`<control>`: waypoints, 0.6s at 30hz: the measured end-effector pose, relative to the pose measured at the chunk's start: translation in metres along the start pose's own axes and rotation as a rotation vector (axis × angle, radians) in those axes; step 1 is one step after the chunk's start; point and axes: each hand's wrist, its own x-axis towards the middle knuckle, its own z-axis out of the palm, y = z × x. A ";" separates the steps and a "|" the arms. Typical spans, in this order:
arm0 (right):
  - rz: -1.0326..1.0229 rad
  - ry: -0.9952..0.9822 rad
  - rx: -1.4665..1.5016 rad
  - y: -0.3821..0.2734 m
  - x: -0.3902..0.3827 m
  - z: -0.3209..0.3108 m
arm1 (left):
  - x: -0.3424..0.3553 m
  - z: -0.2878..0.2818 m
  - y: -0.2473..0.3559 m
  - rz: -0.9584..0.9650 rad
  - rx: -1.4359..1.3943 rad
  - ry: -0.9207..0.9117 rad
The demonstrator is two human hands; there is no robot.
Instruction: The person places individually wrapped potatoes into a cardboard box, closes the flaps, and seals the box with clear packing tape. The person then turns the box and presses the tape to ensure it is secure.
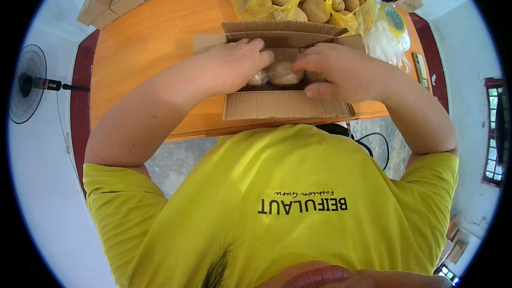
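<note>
Orange table, potatoes beyond carton

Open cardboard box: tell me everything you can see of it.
The box is brown, apparently corrugated cardboard, on the orange table near its edge. Its flaps stand open, the nearest folded outward. Plastic-wrapped rounded items lie inside. The left hand and right hand reach in; whether they touch its walls is unclear.

White walls are rising on both sides of the orange table, with a dark red band running along its left, a barred window letting light in far to its right, and grey floor showing below its near edge.
</note>
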 end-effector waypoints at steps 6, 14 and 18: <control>-0.038 0.072 0.059 -0.002 -0.039 0.026 | 0.008 -0.013 0.001 -0.026 0.032 -0.202; -0.070 0.082 0.048 0.004 -0.039 0.032 | 0.020 -0.033 0.002 -0.149 -0.095 -0.523; 0.074 0.018 -0.048 -0.011 -0.024 0.012 | 0.017 -0.032 0.003 -0.148 -0.026 -0.472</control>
